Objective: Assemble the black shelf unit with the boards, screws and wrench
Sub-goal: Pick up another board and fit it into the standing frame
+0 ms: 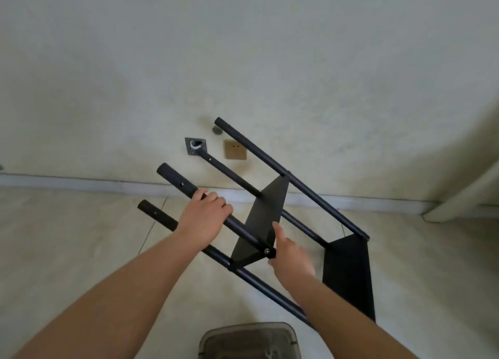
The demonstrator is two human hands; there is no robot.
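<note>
Black shelf unit (272,212) tilted, left hand (203,215) gripping pole — right hand (290,256) at board corner

The left hand (204,218) covers part of one pole (176,179), and its fingertips curl out of sight behind it. The right hand (290,256) hides the near board's (263,218) corner at 4 o'clock; whether its fingers grip cannot be told. The bin (249,341) at 6 o'clock is cut by the bottom edge, its contents blurred. Both forearms run off the frame.
</note>
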